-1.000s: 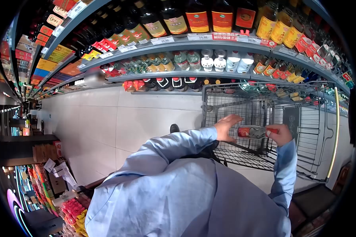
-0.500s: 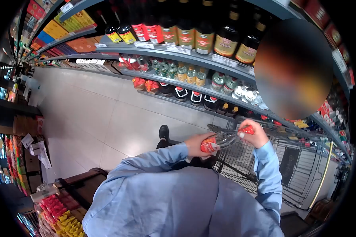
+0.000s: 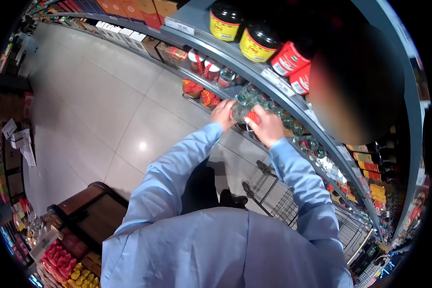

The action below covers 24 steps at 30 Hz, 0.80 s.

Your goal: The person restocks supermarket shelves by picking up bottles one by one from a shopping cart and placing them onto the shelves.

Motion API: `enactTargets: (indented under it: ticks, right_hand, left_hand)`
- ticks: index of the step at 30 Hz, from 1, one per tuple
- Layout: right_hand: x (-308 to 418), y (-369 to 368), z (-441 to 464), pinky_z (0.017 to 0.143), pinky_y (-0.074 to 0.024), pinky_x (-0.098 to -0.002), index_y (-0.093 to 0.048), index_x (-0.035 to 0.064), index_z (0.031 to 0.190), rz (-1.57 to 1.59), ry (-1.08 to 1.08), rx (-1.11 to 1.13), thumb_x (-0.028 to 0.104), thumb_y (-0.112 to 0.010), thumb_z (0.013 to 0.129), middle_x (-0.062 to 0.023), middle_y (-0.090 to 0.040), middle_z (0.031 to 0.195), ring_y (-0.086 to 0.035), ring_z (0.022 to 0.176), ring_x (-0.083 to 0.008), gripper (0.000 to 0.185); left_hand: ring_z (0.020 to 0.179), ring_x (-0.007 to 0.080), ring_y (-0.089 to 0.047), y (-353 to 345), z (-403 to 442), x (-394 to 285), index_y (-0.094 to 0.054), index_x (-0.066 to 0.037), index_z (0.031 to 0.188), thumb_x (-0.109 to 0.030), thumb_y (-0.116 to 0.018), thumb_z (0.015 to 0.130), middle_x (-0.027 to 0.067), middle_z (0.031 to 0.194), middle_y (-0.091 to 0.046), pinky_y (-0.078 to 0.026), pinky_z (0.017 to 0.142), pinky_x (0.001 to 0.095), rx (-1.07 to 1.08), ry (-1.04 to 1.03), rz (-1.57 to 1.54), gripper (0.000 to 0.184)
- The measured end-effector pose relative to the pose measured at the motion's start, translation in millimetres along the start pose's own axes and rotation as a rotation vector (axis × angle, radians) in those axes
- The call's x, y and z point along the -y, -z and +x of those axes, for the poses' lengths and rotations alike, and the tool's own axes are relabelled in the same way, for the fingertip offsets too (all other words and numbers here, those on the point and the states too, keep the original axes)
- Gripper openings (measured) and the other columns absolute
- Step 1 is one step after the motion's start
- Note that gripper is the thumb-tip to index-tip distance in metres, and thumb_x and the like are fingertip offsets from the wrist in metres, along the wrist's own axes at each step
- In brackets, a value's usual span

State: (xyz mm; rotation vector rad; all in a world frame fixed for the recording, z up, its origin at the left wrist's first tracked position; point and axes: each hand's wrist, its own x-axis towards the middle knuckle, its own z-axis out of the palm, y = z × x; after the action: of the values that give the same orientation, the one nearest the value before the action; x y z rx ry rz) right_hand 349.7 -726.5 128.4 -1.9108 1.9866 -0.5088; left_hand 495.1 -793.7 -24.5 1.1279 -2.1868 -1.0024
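A clear glass bottle (image 3: 238, 113) with a red cap is held between my two hands at the edge of a lower shelf. My left hand (image 3: 222, 115) is closed around its base end. Around the red cap end, my right hand (image 3: 269, 127) is closed, thumb on the near side. The bottle lies tilted, partly covered by my fingers, and its label cannot be read. Just beyond it, several clear glass bottles (image 3: 248, 93) stand on the lower shelf. Red-and-white wrapped jars (image 3: 212, 68) stand to their left.
Dark bottles with yellow labels (image 3: 258, 44) stand on the shelf above, whose grey edge (image 3: 230, 53) juts out near my right arm. A wire shopping cart (image 3: 285, 209) is at my lower right. Red packages (image 3: 192, 88) sit on the bottom shelf. A brown display stand (image 3: 98, 211) is behind left.
Both hands have carried the bottle forward, away from above the cart to the lower shelf. My body and view have shifted left along the aisle, and the cart is now farther behind right.
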Motion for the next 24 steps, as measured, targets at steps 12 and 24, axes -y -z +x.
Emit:
enactTargets:
  ticks: [12,24]
  right_hand:
    - [-14,-62,98,0.063,-0.0472,-0.0428,-0.049,0.0096,0.086,-0.309,0.010,0.134,0.028,-0.060,0.079,-0.0134,-0.060,0.073,-0.060,0.073,-0.0326,0.023]
    - [-57,-92,131,0.081,-0.0419,-0.0424,-0.055,0.0057,0.105,-0.203,0.068,0.101,0.020,-0.065,0.076,-0.0202,-0.058,0.098,-0.055,0.092,-0.0372,0.035]
  left_hand:
    - [0.118,0.0328,-0.042,-24,66,44,-0.018,0.005,0.135,-0.015,-0.066,0.069,0.0240,0.129,-0.039,-0.035,0.098,0.0334,0.117,0.494,-0.454,0.084]
    - [0.111,0.0176,-0.047,-43,73,74,-0.034,-0.003,0.132,0.013,-0.045,0.072,0.0059,0.121,-0.048,-0.038,0.089,0.0251,0.189,0.547,-0.837,0.063]
